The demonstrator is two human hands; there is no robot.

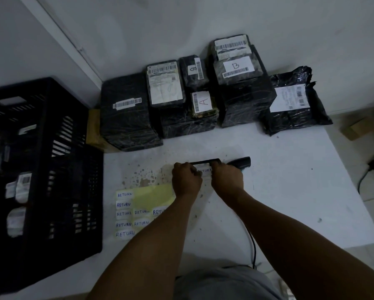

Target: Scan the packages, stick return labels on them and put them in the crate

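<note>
White bench, stained mid-frame; at centre, left hand and right hand with fingers pinching a small flat black package bearing a "RETURN" label. Lower left, yellow sheet of "RETURN" stickers; far left, black crate. Along top, wrapped packages marked "A", "B", barcodes; scanner just right of hands.

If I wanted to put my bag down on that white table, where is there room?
The widest bare patch of the white table is on the right, between the scanner and the table's right edge, below the black mailer bag. The back row of packages is crowded, and the front left holds the return label sheet beside the crate.
</note>
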